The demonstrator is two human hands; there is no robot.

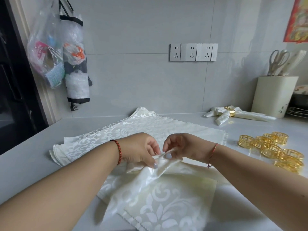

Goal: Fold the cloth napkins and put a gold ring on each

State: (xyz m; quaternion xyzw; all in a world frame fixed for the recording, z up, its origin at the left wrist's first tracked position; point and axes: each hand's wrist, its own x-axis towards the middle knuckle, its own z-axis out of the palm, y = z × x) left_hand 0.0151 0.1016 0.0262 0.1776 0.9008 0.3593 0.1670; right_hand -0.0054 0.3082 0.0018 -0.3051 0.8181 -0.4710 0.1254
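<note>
both hands, left hand (141, 150) and right hand (180, 147), pinch napkin (160, 194); gold rings (273, 150) lie right.

arms: you're going bare-armed, no sleeves showing | left wrist: you're wearing a braided red-and-black cord bracelet (119, 152) | right wrist: you're wearing a thin red string (212, 153) | nails: you're wearing pale lilac polish (168, 155)

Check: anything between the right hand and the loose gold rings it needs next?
Nothing visible. The right hand and left hand both pinch the cream damask napkin being folded. The pile of gold openwork napkin rings lies to the right, with only bare white countertop between.
</note>
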